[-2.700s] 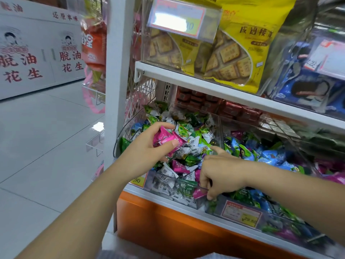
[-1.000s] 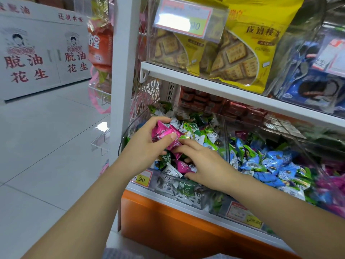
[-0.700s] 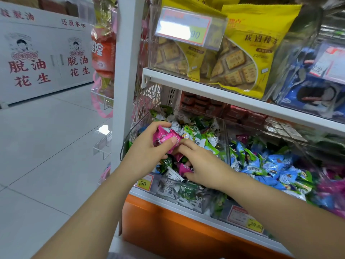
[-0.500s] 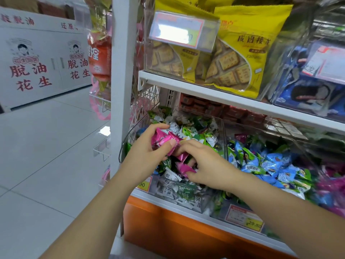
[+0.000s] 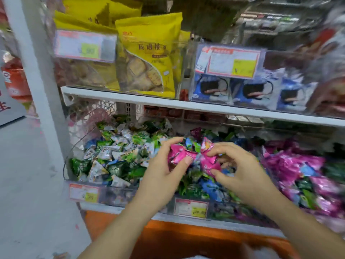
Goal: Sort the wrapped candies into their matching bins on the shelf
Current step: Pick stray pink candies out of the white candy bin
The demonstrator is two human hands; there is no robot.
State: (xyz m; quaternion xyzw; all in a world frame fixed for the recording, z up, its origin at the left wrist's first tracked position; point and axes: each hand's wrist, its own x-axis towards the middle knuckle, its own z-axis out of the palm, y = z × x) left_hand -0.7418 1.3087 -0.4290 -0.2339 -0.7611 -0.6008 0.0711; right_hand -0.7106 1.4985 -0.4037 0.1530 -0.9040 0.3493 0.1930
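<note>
Green-wrapped candies (image 5: pixel 112 157) fill the left bin (image 5: pixel 119 195). Over the middle bin (image 5: pixel 220 210), my left hand (image 5: pixel 164 174) has its fingers curled round pink candies (image 5: pixel 180 156). My right hand (image 5: pixel 244 171) pinches another pink candy (image 5: pixel 209 163), beside the pink pile (image 5: pixel 291 165).

The left hand (image 5: pixel 164 175) and the right hand (image 5: pixel 244 171) are bare, with short plain nails, and both forearms (image 5: pixel 115 230) are bare as well. Below the orange shelf base (image 5: pixel 186 240), a pale cloth (image 5: pixel 201 257) shows, blurred.
</note>
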